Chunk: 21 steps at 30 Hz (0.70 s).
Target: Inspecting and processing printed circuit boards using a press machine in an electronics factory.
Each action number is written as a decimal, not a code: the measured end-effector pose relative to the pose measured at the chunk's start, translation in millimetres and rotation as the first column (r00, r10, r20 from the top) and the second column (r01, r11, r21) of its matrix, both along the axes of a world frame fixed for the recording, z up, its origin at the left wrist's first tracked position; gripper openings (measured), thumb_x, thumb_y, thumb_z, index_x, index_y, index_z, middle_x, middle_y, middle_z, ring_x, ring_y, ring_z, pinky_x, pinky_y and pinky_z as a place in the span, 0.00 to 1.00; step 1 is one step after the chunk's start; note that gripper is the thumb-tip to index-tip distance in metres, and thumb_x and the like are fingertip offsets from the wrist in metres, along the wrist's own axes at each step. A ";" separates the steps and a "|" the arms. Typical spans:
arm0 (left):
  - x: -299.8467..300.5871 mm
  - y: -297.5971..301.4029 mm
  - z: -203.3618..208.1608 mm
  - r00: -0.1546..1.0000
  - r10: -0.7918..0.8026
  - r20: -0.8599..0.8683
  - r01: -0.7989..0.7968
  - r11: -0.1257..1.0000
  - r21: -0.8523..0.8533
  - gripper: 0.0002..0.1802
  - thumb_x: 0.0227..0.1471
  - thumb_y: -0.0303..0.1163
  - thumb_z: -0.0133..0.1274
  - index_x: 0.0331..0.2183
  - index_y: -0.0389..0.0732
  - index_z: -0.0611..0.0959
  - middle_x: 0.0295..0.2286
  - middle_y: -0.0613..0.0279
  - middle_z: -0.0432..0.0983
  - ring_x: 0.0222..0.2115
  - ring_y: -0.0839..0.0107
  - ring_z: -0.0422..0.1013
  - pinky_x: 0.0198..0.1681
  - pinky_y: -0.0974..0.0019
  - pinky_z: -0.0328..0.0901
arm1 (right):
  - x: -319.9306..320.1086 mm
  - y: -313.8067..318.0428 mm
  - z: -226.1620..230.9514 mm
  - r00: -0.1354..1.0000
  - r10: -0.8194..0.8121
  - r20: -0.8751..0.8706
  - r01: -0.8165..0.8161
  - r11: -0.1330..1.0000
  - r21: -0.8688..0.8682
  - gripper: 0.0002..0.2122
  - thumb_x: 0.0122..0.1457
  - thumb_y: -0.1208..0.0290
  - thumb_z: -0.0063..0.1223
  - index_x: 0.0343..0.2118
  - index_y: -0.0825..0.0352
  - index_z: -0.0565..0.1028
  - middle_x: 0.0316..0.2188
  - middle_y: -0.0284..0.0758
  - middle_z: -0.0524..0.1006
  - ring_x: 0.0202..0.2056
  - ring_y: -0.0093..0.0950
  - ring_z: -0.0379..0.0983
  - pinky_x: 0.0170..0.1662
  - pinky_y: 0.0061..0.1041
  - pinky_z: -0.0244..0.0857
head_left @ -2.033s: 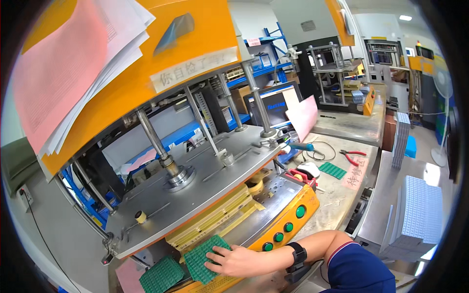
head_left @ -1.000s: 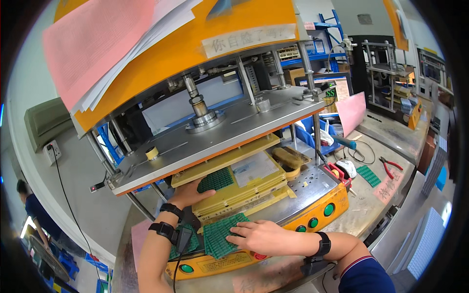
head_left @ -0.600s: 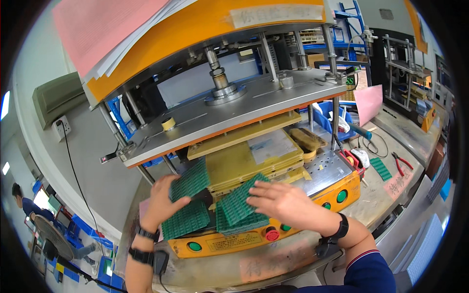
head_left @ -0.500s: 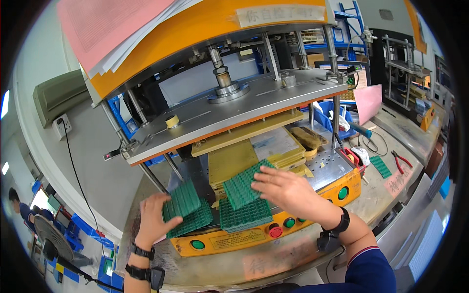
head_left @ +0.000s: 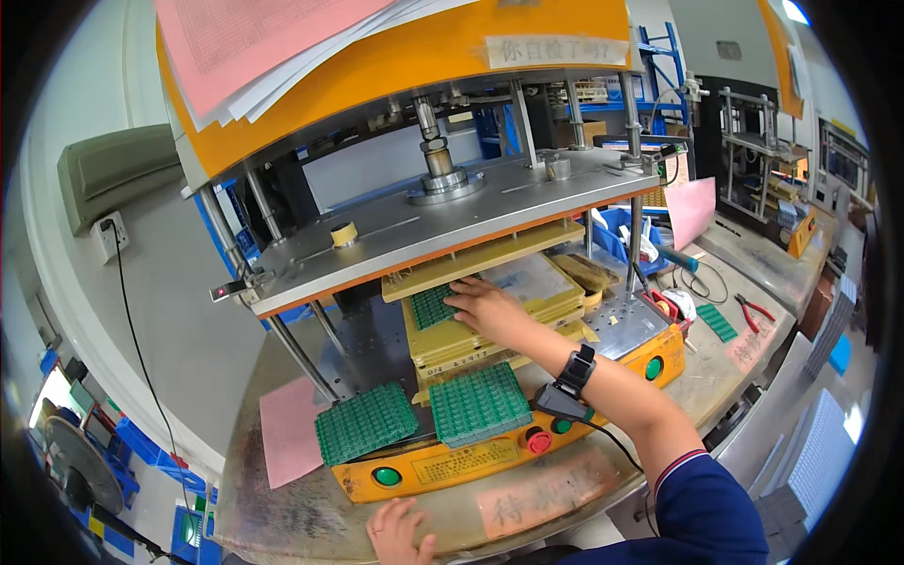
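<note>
At the centre of the frame, under the grey press plate (head_left: 443, 221), the right hand (head_left: 485, 303) now lies flat, fingers spread, on a green circuit panel (head_left: 431, 306) seated on the yellow fixture (head_left: 499, 315); half a second ago both hands were lifting panels off the front ledge. Two more green panels (head_left: 365, 422) (head_left: 478, 403) remain there, above the orange button console (head_left: 443, 463). The left hand (head_left: 400, 532) has dropped to the worktop (head_left: 282, 513) edge at bottom centre, open and holding nothing. Loading appears under way.
</note>
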<state>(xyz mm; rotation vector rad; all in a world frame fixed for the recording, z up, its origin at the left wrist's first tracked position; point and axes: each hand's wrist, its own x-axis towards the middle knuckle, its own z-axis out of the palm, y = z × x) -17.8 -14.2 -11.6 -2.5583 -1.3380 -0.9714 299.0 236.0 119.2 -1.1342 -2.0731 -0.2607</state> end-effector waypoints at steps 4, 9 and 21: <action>-4.0 3.6 -5.1 0.969 0.031 0.247 -0.037 0.999 0.019 0.21 0.55 0.48 0.47 0.39 0.40 0.78 0.47 0.54 0.72 0.52 0.50 0.62 0.54 0.48 0.54 | -3.2 1.3 -1.4 1.000 -0.009 -0.002 0.009 0.999 -0.046 0.16 0.58 0.64 0.53 0.48 0.62 0.76 0.55 0.40 0.70 0.60 0.39 0.60 0.62 0.42 0.53; 0.3 3.3 -1.5 0.990 0.040 0.133 -0.043 0.999 0.021 0.20 0.54 0.46 0.47 0.38 0.39 0.78 0.46 0.54 0.72 0.52 0.50 0.62 0.53 0.47 0.54 | -2.4 6.5 -3.1 0.999 -0.025 0.042 0.027 0.998 -0.049 0.16 0.58 0.64 0.53 0.49 0.61 0.75 0.56 0.40 0.69 0.60 0.39 0.59 0.62 0.41 0.53; 1.9 1.3 0.4 0.988 0.053 0.145 -0.054 0.999 0.006 0.17 0.51 0.43 0.50 0.37 0.39 0.77 0.47 0.55 0.71 0.52 0.51 0.61 0.55 0.48 0.53 | -1.9 6.3 2.3 0.994 -0.056 0.096 0.064 0.995 -0.079 0.17 0.61 0.58 0.48 0.48 0.61 0.76 0.54 0.41 0.71 0.60 0.39 0.60 0.62 0.41 0.53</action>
